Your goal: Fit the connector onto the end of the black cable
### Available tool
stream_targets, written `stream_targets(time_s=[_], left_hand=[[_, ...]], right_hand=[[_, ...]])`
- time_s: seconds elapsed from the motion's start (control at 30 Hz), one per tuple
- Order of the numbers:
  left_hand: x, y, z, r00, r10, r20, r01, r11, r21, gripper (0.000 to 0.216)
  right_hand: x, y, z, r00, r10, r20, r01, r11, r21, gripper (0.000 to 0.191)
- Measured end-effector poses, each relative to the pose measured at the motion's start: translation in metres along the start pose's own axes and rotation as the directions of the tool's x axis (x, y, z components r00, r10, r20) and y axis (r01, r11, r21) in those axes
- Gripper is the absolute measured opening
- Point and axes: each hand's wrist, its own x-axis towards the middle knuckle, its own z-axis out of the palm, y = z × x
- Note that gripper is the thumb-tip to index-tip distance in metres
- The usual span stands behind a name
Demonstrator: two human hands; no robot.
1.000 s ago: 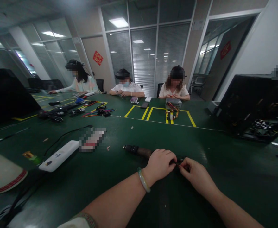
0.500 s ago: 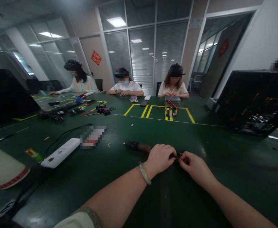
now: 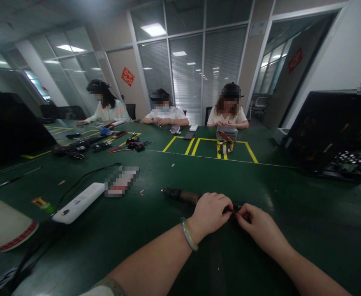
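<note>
A dark, pen-shaped electric screwdriver [image 3: 188,197] lies on the green table, its narrow metal tip pointing left. My left hand [image 3: 213,211], with a pale bangle at the wrist, is curled over the rear part of its body, thumb and forefinger pressed together. Close beside those fingertips, my right hand [image 3: 254,220] pinches with thumb and forefinger at the tool's right end. Whatever sits between the right fingertips is tiny and dark, too small to name. Both hands' fingers hide the back end of the screwdriver.
On the left are a white elongated block [image 3: 78,203] with a black cable, a green-and-gold screwdriver handle [image 3: 43,204] and a cream cup [image 3: 4,222]. Bundled cables [image 3: 131,144] lie further off. A black computer case [image 3: 331,131] stands right. Three people sit opposite, near a power supply [image 3: 226,133].
The view has shifted slightly, so the scene sits a little lower and to the right. Both hands stay at the tool's right end, with small finger movements only.
</note>
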Motion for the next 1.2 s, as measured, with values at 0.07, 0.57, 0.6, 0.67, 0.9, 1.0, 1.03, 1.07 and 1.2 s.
stream_targets(time_s=[0.07,0.57,0.6,0.67,0.9,1.0,1.03,1.07,1.2], left_hand=[[-0.0002,0.0001,-0.0008,1.0,0.0,0.004,0.0,1.0,-0.004,0.009],[0.0011,-0.0004,-0.0007,1.0,-0.002,-0.003,0.002,1.0,0.004,0.01],[0.0013,-0.0001,-0.0008,1.0,-0.004,-0.002,0.004,1.0,0.003,0.01],[0.0018,0.0005,-0.0009,1.0,-0.004,0.0,0.004,1.0,0.001,0.009],[0.0017,0.0011,-0.0003,1.0,-0.014,-0.005,0.014,1.0,0.005,0.009],[0.0018,0.0018,-0.0017,1.0,-0.016,0.016,0.016,1.0,0.014,0.009],[0.0019,0.0022,-0.0024,1.0,-0.016,0.021,0.015,1.0,0.016,0.009],[0.002,0.0025,-0.0031,1.0,-0.015,0.024,0.015,1.0,0.016,0.009],[0.0022,0.0033,-0.0043,0.999,-0.019,0.028,0.019,1.0,0.018,0.009]], right_hand=[[0.0001,-0.0008,-0.0004,1.0,0.005,-0.003,-0.005,1.0,0.0,0.017],[0.0029,0.0047,0.0047,0.997,-0.053,-0.051,0.052,0.998,-0.027,0.016],[0.0031,0.0056,0.0051,0.997,-0.053,-0.05,0.052,0.998,-0.027,0.016],[0.0035,0.0069,0.0057,0.997,-0.052,-0.049,0.05,0.998,-0.026,0.016],[0.003,0.0076,0.0053,0.999,-0.033,-0.021,0.033,0.999,0.004,0.017],[0.0026,0.0065,0.0044,0.998,-0.041,-0.036,0.041,0.999,-0.008,0.017],[0.0026,0.0061,0.0044,0.998,-0.04,-0.041,0.04,0.999,-0.014,0.017],[0.0027,0.0059,0.0044,0.998,-0.04,-0.043,0.039,0.999,-0.017,0.017],[0.0034,0.0063,0.006,0.998,-0.045,-0.051,0.044,0.999,-0.015,0.016]])
